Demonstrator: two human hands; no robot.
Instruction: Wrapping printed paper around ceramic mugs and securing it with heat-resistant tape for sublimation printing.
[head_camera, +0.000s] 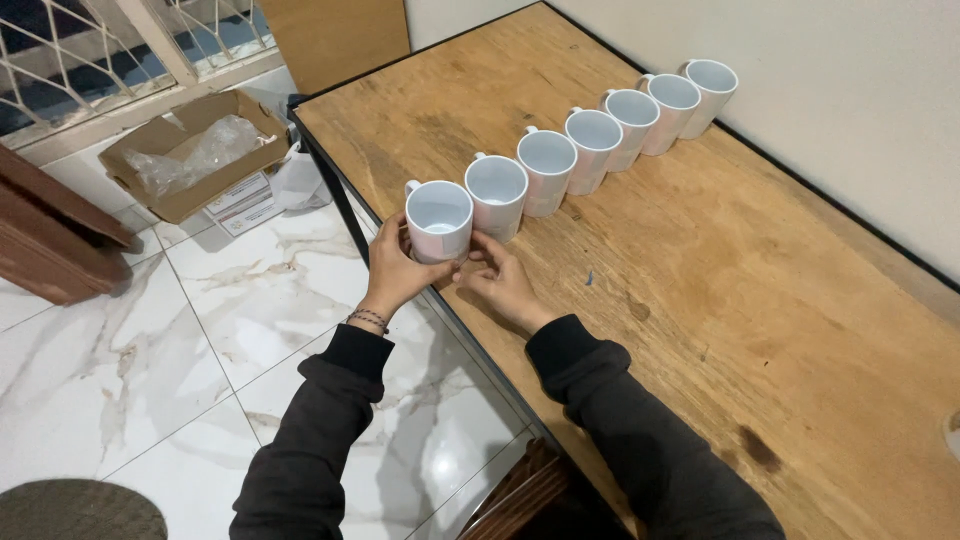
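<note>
Risk sits at the tabletop (700, 300) edge, where my left hand (395, 270) and right hand (500, 285) grip closed around the nearest white mug (438, 220); a nudge could tip it floorward or knock the next mug (496, 195).

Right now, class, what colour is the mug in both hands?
White mug, clearest in the head view.

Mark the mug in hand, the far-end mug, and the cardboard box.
nearest mug (440, 232): head view, on its outer wall below the rim, between both hands.
far-end mug (708, 95): head view, on its outer wall.
cardboard box (150, 136): head view, on its near-left flap, on the floor.
</note>
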